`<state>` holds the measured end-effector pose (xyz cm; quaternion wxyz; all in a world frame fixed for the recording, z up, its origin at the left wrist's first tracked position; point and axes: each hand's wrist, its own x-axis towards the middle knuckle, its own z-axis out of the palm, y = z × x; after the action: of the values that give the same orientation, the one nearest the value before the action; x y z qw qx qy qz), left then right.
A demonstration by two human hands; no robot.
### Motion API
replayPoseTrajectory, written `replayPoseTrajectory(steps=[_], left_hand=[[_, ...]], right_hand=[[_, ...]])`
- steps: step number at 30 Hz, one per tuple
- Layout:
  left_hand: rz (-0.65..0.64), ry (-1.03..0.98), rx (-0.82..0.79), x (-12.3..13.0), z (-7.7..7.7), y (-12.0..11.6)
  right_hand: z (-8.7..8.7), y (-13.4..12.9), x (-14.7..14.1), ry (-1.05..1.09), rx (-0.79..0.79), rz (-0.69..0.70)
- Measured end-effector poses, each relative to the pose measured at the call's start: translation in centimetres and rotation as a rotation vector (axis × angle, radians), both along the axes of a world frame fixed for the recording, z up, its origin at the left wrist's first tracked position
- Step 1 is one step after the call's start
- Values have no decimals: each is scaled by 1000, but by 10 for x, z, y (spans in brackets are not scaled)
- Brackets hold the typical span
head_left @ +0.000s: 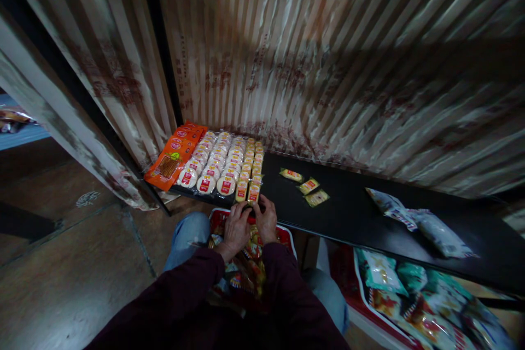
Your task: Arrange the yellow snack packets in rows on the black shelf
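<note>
Just at the front edge of the black shelf (348, 217), the left hand (237, 228) and the right hand (267, 221) have their fingers half curled against the near ends of two yellow packets (254, 193) (whether either packet is truly gripped, I cannot tell). Those packets head two rows on the shelf's left part, beside round cakes (226, 185) and an orange bag (175, 156), while a red basket (284, 234) sits below the shelf's front edge.

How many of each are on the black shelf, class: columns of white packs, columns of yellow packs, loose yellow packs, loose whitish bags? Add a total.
Columns of white packs: 3
Columns of yellow packs: 2
Loose yellow packs: 3
Loose whitish bags: 2
Total: 10
</note>
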<state>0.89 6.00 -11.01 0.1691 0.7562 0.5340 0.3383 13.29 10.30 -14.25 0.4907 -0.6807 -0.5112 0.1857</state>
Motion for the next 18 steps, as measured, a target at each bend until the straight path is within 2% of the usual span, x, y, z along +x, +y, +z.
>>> replayPoseTrajectory(steps=[8, 18], left_hand=[[-46, 2, 12, 4, -9, -7], [-53, 13, -71, 7, -22, -24]], right_hand=[[-1, -14, -1, 36, 29, -4], [-2, -41, -7, 13, 78, -49]])
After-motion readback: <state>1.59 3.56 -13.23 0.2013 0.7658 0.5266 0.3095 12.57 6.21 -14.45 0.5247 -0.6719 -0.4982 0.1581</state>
